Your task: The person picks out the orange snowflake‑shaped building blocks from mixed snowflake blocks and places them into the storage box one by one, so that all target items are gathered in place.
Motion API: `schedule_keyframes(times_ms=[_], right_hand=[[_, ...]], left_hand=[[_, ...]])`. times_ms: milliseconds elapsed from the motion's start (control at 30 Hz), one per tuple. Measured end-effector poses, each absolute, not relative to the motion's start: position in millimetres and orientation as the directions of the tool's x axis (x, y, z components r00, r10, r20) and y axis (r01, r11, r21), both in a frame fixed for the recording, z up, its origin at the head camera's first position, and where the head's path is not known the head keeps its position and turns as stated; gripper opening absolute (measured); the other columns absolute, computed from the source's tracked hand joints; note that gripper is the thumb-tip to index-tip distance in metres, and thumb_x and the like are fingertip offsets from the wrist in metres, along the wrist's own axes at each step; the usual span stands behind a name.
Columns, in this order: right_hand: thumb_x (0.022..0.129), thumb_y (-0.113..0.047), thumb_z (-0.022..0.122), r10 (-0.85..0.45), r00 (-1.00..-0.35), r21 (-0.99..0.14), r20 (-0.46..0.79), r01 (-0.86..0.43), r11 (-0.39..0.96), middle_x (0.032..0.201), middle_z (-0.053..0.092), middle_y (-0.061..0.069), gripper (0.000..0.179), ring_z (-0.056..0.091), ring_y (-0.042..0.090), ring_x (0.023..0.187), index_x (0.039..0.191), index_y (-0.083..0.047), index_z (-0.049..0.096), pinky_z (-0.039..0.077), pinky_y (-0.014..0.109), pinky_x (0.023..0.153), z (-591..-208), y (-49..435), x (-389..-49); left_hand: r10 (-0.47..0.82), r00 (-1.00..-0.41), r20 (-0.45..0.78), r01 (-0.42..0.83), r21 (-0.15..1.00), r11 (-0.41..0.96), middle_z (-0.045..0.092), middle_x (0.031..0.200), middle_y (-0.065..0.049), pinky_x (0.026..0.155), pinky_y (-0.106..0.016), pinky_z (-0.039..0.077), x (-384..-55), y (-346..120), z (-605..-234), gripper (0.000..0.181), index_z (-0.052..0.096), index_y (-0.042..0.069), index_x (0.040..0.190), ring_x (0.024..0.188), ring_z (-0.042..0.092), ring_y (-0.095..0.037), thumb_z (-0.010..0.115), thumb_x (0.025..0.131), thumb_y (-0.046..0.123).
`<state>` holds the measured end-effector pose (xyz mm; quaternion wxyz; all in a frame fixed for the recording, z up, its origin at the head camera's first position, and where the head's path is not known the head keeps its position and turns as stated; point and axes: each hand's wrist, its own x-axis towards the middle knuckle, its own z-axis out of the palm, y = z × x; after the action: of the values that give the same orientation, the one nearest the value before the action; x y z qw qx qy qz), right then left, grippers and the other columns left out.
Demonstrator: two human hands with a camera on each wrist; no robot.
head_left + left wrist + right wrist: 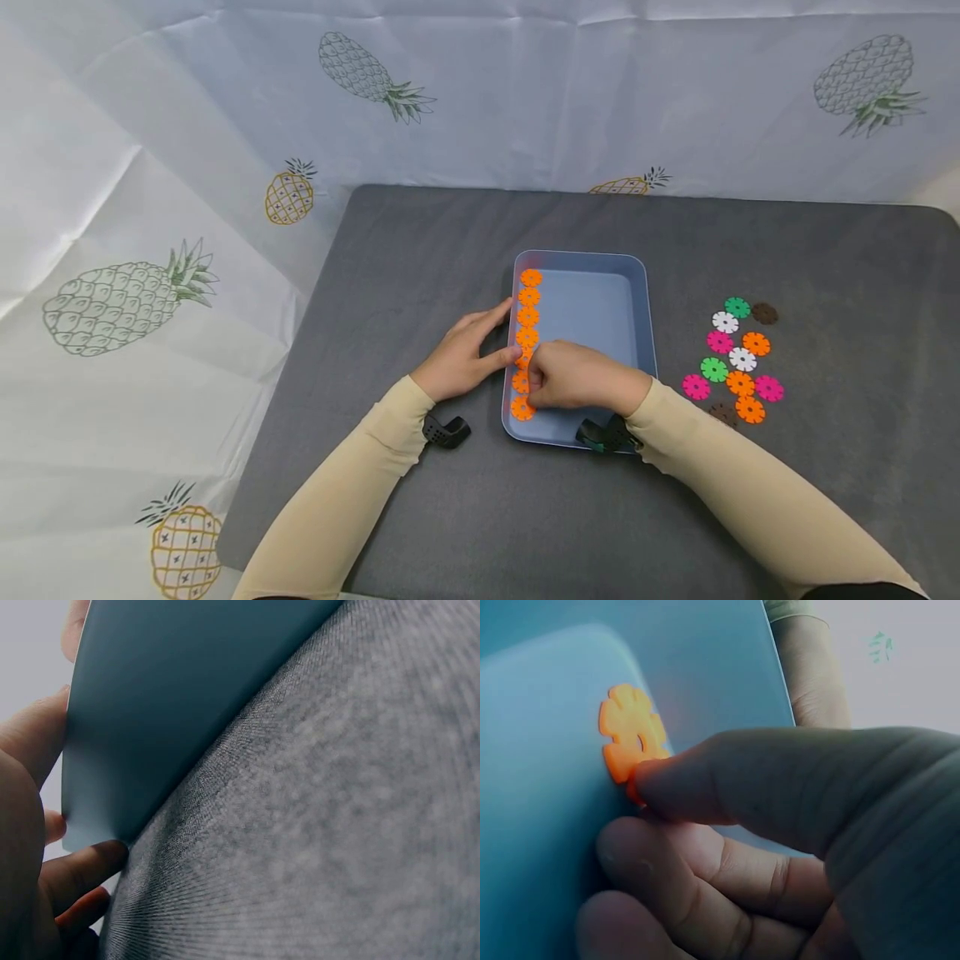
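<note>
A blue tray [592, 333] lies on the table with a column of several orange notched discs [528, 316] along its left side. My left hand [467, 354] rests at the tray's left wall, fingers extended along the outside and thumb at the rim. Inside the tray, my right hand [573, 377] is over the lower part of the column, fingers curled. In the right wrist view its thumb and finger pinch an orange disc [634, 791], mostly hidden by the thumb, beside another flower-like orange disc [630, 724] lying in the tray.
Right of the tray lies a loose group of discs: green [714, 369], white [742, 359], pink [696, 386], orange [750, 409] and brown [764, 313]. A pineapple-print cloth [480, 100] hangs behind the dark grey table [450, 250] and along its left.
</note>
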<state>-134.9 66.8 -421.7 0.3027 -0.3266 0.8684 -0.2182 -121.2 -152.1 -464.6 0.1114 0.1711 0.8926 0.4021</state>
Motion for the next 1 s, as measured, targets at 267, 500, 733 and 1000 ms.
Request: schedule_keyframes(times_ms=[267,500,733,1000], right_hand=[[0.085,-0.014,0.077,-0.701,-0.608,-0.586,-0.372,-0.432,0.685,0.053,0.047,-0.010,0.031,0.043,0.009,0.051,0.058,-0.017,0.064,0.031,0.025,0.051,-422.3,67.8,-135.6],[0.091,-0.018,0.077,-0.722,-0.606,-0.615,-0.332,-0.441,0.653,0.052,0.045,-0.012,0.036,0.040,0.007,0.049,0.058,-0.019,0.062,0.030,0.024,0.050,-424.5,72.1,-134.6],[0.095,-0.020,0.075,-0.713,-0.635,-0.643,-0.298,-0.419,0.641,0.053,0.034,-0.010,0.044,0.032,0.007,0.049,0.057,-0.019,0.053,0.024,0.025,0.051,-420.4,81.1,-132.2],[0.097,-0.020,0.075,-0.684,-0.674,-0.665,-0.277,-0.380,0.643,0.058,0.045,-0.009,0.025,0.041,0.008,0.052,0.073,-0.016,0.071,0.033,0.025,0.053,-408.9,103.7,-129.6]], left_hand=[[0.390,-0.918,-0.068,0.208,0.756,0.621,0.042,0.166,-0.006,0.122,-0.055,0.032,-122.1,-151.7,-463.7,0.079,0.026,0.029,0.169,0.153,0.034,-0.029,0.068,0.103,0.045],[0.393,-0.917,-0.067,0.218,0.742,0.634,0.041,0.167,-0.005,0.121,-0.057,0.032,-122.8,-151.2,-466.8,0.080,0.024,0.031,0.169,0.153,0.034,-0.030,0.067,0.104,0.046],[0.394,-0.917,-0.068,0.212,0.752,0.624,0.042,0.166,-0.003,0.121,-0.058,0.032,-122.1,-151.1,-466.9,0.080,0.024,0.031,0.169,0.153,0.034,-0.030,0.067,0.103,0.047],[0.391,-0.917,-0.080,0.202,0.752,0.627,0.040,0.167,0.000,0.121,-0.058,0.033,-121.9,-152.5,-465.7,0.081,0.022,0.033,0.169,0.154,0.033,-0.029,0.065,0.103,0.050]])
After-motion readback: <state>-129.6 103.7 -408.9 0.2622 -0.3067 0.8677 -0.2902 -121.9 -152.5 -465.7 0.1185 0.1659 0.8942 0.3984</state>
